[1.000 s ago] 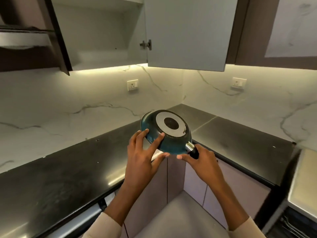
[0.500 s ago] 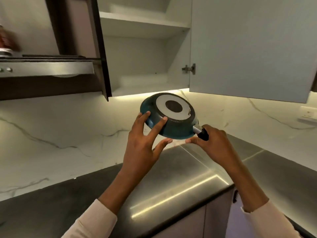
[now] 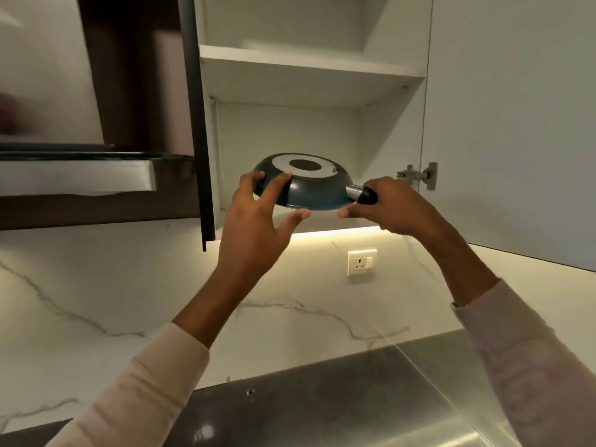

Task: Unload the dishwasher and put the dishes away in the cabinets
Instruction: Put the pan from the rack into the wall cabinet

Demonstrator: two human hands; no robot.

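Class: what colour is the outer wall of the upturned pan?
The pan is dark teal; head view.

Warm under-cabinet light strip (image 3: 335,233) glows; left edge blurred.
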